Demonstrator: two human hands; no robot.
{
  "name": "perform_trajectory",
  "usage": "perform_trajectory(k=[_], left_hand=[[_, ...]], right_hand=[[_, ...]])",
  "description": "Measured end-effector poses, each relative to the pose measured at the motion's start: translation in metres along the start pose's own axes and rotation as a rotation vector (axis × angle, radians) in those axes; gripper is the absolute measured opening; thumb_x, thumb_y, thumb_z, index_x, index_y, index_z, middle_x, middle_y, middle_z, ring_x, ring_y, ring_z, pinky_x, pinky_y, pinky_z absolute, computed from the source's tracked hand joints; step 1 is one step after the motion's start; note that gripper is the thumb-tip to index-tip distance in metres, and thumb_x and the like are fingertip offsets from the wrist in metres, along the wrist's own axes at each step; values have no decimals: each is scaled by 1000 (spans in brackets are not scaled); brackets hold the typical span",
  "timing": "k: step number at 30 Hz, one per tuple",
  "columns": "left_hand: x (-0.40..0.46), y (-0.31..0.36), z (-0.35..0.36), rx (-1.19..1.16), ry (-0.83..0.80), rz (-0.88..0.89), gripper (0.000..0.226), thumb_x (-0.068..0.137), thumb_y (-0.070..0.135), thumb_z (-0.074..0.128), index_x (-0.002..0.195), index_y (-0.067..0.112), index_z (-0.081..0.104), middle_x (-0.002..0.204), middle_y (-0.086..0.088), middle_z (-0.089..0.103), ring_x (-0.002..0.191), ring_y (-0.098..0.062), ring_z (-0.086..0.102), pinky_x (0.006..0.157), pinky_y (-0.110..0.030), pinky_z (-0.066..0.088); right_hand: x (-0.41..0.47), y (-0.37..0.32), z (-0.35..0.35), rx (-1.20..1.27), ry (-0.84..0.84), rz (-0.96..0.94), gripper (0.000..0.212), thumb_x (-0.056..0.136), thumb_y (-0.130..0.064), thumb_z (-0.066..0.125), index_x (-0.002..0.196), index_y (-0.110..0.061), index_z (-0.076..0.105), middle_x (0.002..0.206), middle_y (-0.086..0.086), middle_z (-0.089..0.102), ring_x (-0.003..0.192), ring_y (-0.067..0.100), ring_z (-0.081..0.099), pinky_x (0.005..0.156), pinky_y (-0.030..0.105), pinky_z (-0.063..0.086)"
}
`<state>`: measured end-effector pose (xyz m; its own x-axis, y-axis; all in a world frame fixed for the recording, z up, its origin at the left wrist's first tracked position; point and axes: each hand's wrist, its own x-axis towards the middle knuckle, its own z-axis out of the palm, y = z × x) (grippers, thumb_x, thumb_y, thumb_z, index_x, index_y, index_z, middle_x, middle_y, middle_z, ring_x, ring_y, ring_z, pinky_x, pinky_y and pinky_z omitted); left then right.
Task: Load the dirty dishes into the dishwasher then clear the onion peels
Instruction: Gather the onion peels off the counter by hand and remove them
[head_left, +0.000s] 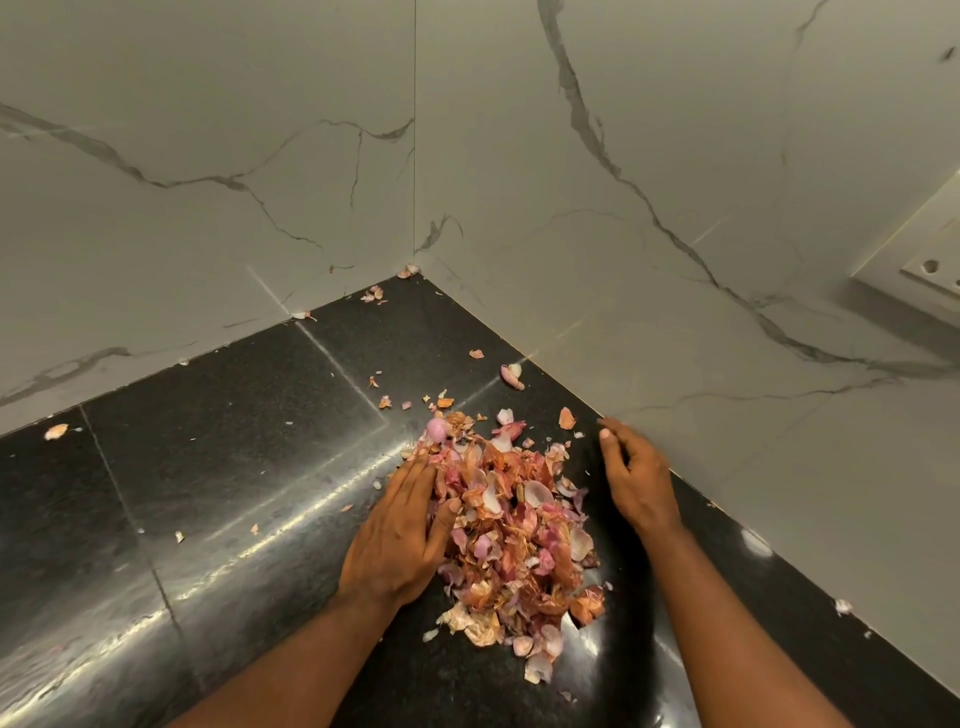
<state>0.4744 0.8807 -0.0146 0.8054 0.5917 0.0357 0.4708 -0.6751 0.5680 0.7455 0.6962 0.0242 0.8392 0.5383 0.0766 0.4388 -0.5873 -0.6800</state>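
I'm looking down into the inside corner of a black polished worktop (218, 467), closed in behind by two marble-veined wall panels (675, 171) that meet at the far corner. Nearly all the onion peels (514, 525) sit in one loose heap toward the right-hand wall, running from mid-worktop back toward me. My left hand (400, 540) lies flat with fingers straight, pressed against the heap's left flank and holding nothing. My right hand (636, 475) hovers just beside the heap near the right wall edge, fingers loosely bent and empty, with a dark strip of bare stone between it and the peels. I judge this is the gathering step, the two hands about to close on the pile. The risk I see is the peels themselves: dry, light and curled, they should slide and flutter on this glossy surface, so a fast squeeze could spill them over the near side of the heap or push flakes under the right wall joint. Room is tight on the right, where the wall hems my wrist; the left side is open stone, good for sweeping. Stray flakes (375, 295) lie up in the far corner and one more (56, 431) by the left wall, all well apart from the heap, needing separate reaches.
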Motion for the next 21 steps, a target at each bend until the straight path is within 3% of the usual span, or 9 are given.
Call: perform_trajectory(k=[2,3,5,7,8,11,15,17,21], left_hand=[[0,2,-2,4,-1,-1,77,103,71,16,165,27,14,173,4,12,158,-7,7,127,-30,9],[0,2,-2,1,-1,-4,76,103,70,17,165,27,14,173,5,12,158,-7,7,127,-30,9],[-1,2,-2,-8,1,-10,76,103,70,18,166,28,14,173,5,12,158,-6,6,127,-31,9],[0,2,-1,-6,0,-13,76,103,71,17,166,28,14,173,6,12,158,-6,6,127,-30,9],[0,2,-1,-1,-3,-10,76,103,71,16,166,28,14,173,6,12,158,-6,6,127,-30,8],[0,0,-1,-2,-4,-11,76,103,71,16,166,27,14,173,6,12,158,-6,6,128,-30,9],[1,-1,1,1,2,-11,77,102,73,15,165,28,15,173,6,13,158,-6,7,129,-33,11],[0,-1,2,3,0,-8,77,103,72,15,165,28,14,173,6,13,158,-6,6,128,-31,10],[1,-2,1,0,4,-7,80,100,75,11,165,28,15,173,5,14,158,-7,8,129,-34,13]], right_hand=[[4,6,0,-131,-198,6,48,109,-45,43,153,-24,49,160,-7,40,151,17,33,124,44,28],[5,6,2,-79,-230,15,47,109,-45,44,151,-25,52,158,-6,44,149,17,37,124,46,30],[-1,2,3,151,-63,26,31,107,-41,50,127,-30,70,130,-2,69,118,15,63,103,49,53],[-1,-1,2,127,154,-26,19,106,-36,53,108,-33,72,105,1,73,91,13,64,82,47,57],[3,1,0,37,178,-41,18,106,-34,54,111,-30,71,110,3,72,95,14,61,85,45,56],[7,10,8,-194,-31,-42,35,106,-29,54,139,-22,62,144,2,60,132,19,50,113,45,42],[-5,10,14,-2,225,9,22,102,-22,59,120,-22,72,110,-5,65,104,13,58,93,40,52],[-6,15,15,-153,281,102,26,101,-27,59,124,-20,70,110,0,60,105,17,51,89,36,46],[-3,19,20,-408,163,130,43,102,-41,56,143,-25,58,128,8,55,115,25,47,96,44,44]])
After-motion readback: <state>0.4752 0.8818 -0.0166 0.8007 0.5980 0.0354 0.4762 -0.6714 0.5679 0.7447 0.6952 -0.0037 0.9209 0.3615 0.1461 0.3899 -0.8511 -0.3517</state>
